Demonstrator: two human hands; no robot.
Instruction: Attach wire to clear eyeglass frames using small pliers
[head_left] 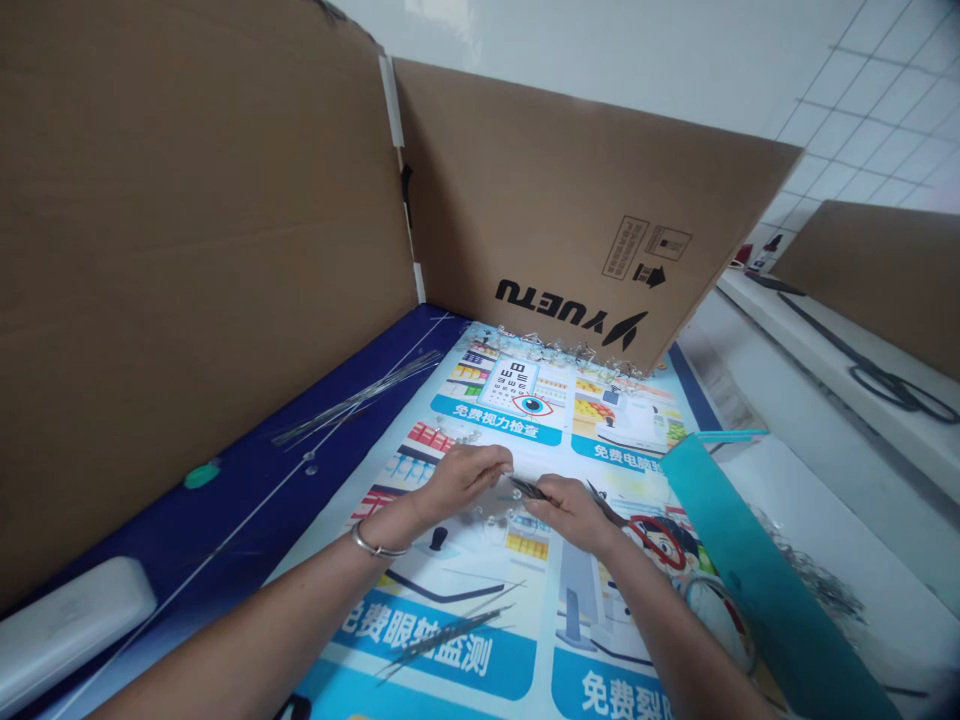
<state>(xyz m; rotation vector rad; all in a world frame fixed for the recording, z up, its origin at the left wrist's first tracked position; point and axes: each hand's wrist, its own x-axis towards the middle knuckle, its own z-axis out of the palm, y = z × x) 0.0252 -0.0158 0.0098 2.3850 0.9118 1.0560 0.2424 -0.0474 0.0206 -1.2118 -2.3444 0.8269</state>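
Note:
My left hand (466,476), with a metal bangle at the wrist, is pinched closed near the middle of the printed sheet (536,590). What sits between its fingertips is too small to make out. Close beside it, my right hand (574,512) is wrapped round a pair of pliers (527,488). The jaws point left toward my left fingertips, and part of the dark handles shows behind the hand. Small clear beads (491,520) lie below the hands. Nearer me, a bundle of thin metal wires (450,640) rests on the sheet.
Cardboard panels (600,220) stand at the left and back. Small clear wired pieces (555,352) line the back panel's foot. More wires (360,400) and a green object (202,475) lie left. A teal-edged white box (772,590) holds metal bits at right; scissors (892,385) lie beyond.

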